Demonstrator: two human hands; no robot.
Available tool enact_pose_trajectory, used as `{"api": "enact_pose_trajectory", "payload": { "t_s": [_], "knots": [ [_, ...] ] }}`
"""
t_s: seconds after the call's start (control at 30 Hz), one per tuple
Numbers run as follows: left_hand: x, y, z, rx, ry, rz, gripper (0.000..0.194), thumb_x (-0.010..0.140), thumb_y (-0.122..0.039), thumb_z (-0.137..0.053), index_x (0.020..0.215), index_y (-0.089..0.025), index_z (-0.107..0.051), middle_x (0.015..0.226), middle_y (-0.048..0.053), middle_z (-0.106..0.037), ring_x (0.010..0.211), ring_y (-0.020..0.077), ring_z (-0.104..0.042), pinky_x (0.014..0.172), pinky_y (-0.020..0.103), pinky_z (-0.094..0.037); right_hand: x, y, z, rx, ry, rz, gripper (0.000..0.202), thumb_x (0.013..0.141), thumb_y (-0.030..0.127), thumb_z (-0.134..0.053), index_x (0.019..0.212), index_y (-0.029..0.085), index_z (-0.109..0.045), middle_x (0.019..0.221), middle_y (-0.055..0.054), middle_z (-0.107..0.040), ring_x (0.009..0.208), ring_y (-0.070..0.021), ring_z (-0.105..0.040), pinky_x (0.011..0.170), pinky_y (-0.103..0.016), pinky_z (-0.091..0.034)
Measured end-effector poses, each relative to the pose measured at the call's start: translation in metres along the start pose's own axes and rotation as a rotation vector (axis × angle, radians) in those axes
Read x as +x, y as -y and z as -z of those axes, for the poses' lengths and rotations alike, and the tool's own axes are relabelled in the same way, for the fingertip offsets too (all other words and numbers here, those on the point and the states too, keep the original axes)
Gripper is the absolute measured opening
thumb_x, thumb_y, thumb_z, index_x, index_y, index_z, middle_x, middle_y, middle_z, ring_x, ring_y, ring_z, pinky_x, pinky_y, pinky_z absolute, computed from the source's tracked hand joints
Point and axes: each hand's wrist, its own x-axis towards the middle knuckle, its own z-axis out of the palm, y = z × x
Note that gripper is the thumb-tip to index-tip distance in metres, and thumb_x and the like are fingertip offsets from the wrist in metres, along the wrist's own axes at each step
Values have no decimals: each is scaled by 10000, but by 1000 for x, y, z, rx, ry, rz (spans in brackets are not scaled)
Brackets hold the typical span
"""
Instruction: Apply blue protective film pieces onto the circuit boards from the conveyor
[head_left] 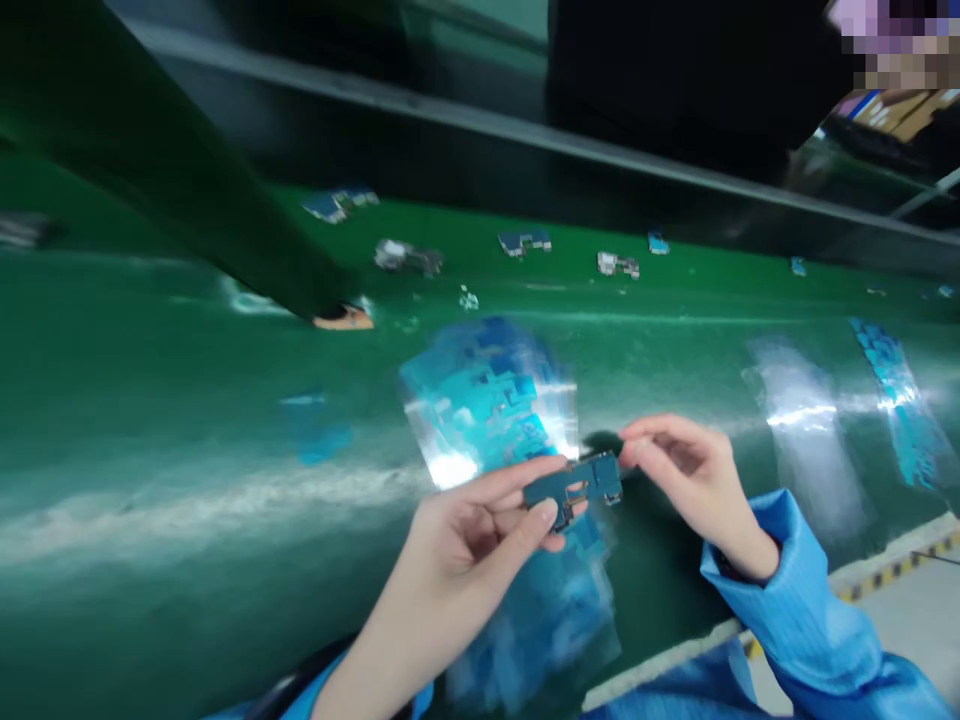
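My left hand (487, 540) holds a small dark blue circuit board (601, 478) between thumb and fingers, tilted slightly up to the right. The board has a cut-out near its middle and small parts along its edges. At its right end is my right hand (694, 475), with thumb and index finger pinched together. Whatever lies in that pinch, if anything, is too small to make out. Under the hands, a clear plastic sheet (487, 410) carries several bright blue film pieces (517, 395).
Several circuit boards (525, 242) lie along the back of the green work surface (187, 420). A dark post (247, 220) slants down at the left. To the right are a clear plastic sheet (806, 420) and a strip of blue films (889, 380). A dark metal rail (450, 110) crosses the back.
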Motion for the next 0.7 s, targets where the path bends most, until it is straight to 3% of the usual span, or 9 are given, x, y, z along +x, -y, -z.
{"api": "enact_pose_trajectory", "payload": {
  "t_s": [0.1, 0.2, 0.33, 0.43, 0.5, 0.57, 0.63, 0.7],
  "knots": [
    [7, 9, 2, -47, 46, -26, 372, 714, -303, -750, 1065, -185, -722, 655, 2, -757, 600, 178, -718, 607, 234, -571, -2, -7, -7, 126, 132, -91, 193, 780, 358, -699, 767, 166, -701, 599, 0, -660, 549, -103, -601, 538, -212, -473],
    [13, 14, 1, -115, 77, -57, 464, 666, -371, -791, 1067, -153, -707, 725, 34, -766, 653, 191, -706, 620, 264, -582, 0, -14, -12, 182, 186, -145, 287, 779, 425, -692, 686, 153, -675, 560, 1, -637, 525, -90, -569, 536, -211, -448],
    [13, 14, -2, -189, 112, -28, 765, 645, -445, -805, 1295, -139, -541, 727, 26, -747, 733, 202, -701, 683, 287, -580, 3, -13, -9, 195, 202, -144, 381, 761, 513, -681, 674, 143, -652, 561, -4, -635, 537, -97, -576, 572, -233, -468],
    [9, 14, -2, -269, 85, -16, 863, 688, -481, -766, 1399, -162, -397, 891, 68, -763, 889, 232, -711, 801, 311, -557, 19, -11, 6, 105, 157, -120, 418, 717, 549, -705, 674, 137, -650, 558, -6, -631, 528, -102, -575, 565, -244, -475],
    [12, 18, -2, -310, 79, -16, 889, 676, -523, -754, 1391, -154, -376, 988, 121, -756, 940, 260, -708, 812, 320, -547, 47, -13, 19, 61, 112, -93, 422, 717, 548, -707, 679, 132, -644, 572, -4, -628, 534, -99, -574, 582, -248, -486],
    [18, 23, -1, -318, 88, -33, 864, 648, -548, -756, 1327, -132, -421, 946, 148, -761, 881, 269, -721, 763, 320, -552, 92, -16, 30, 13, 61, -75, 408, 775, 526, -669, 723, 123, -640, 626, -13, -635, 562, -100, -584, 614, -259, -507],
    [27, 28, 0, -320, 84, -64, 782, 627, -545, -763, 1226, -125, -488, 863, 145, -766, 792, 257, -726, 706, 312, -554, 144, -18, 35, -52, 5, -57, 344, 891, 445, -571, 898, 108, -642, 813, -48, -663, 687, -122, -628, 686, -296, -539],
    [35, 30, 2, -324, 66, -81, 703, 602, -524, -774, 1129, -125, -536, 794, 131, -763, 722, 241, -720, 666, 306, -553, 192, -21, 38, -136, -30, -32, 289, 926, 353, -550, 1117, 140, -588, 1072, -73, -635, 891, -167, -639, 773, -357, -551]
  ]
}}
